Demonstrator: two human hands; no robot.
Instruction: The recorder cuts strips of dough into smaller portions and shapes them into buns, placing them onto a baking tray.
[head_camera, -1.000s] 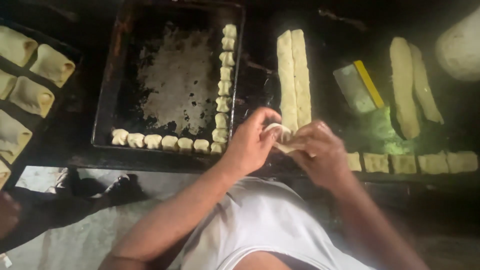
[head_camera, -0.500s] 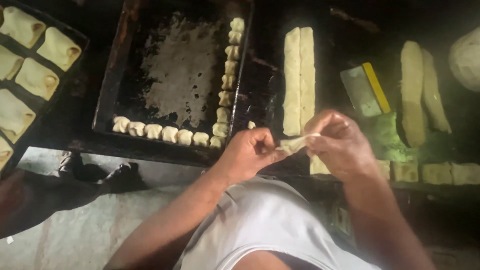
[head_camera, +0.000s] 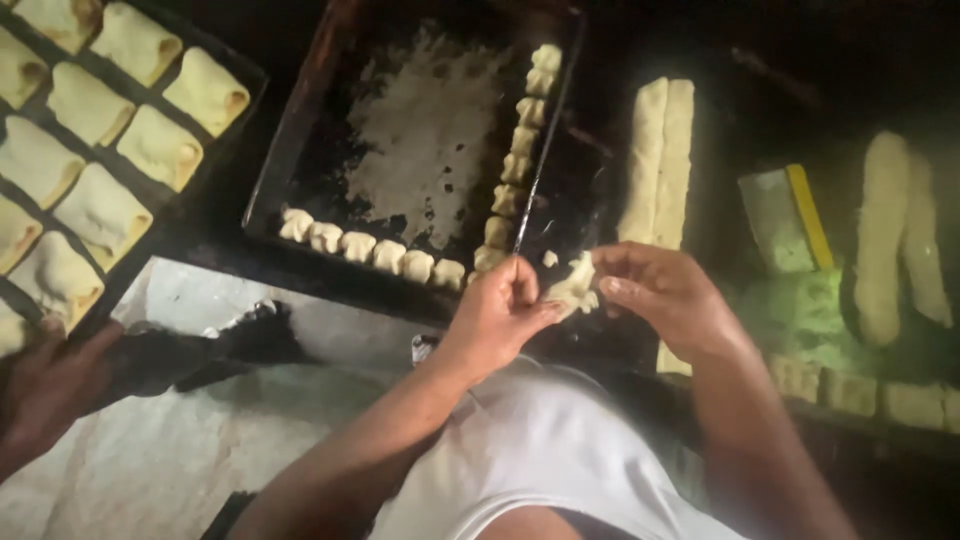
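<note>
Left hand (head_camera: 497, 312) and right hand (head_camera: 662, 296) meet over the near edge of the counter (head_camera: 300, 340), fingers of both pinched onto one small dough piece (head_camera: 574, 288) held in the air between them, just off the near right corner of the baking tray (head_camera: 300, 150). Two-hand pinch looks like shaping: one side anchors, the other folds.

Shaped pieces (head_camera: 370, 250) sit in a row along the tray's near edge and run up its right edge, touching end to end. Packing from the rim inward keeps the greasy, floured middle free.

Right of the tray, two long dough strips (head_camera: 658, 150) lie side by side, running away from the person. Along the near right edge of the counter sit cut squares (head_camera: 850, 392), likely the feed stock, within the right hand's reach. Scraper with a yellow edge (head_camera: 790, 215) lies flat beyond them; two more dough logs (head_camera: 895, 235) sit further right.

Far left: second tray (head_camera: 215, 135) of larger folded pastries (head_camera: 100, 215), spaced apart. Another person's hand (head_camera: 45, 385) rests at its near edge.
</note>
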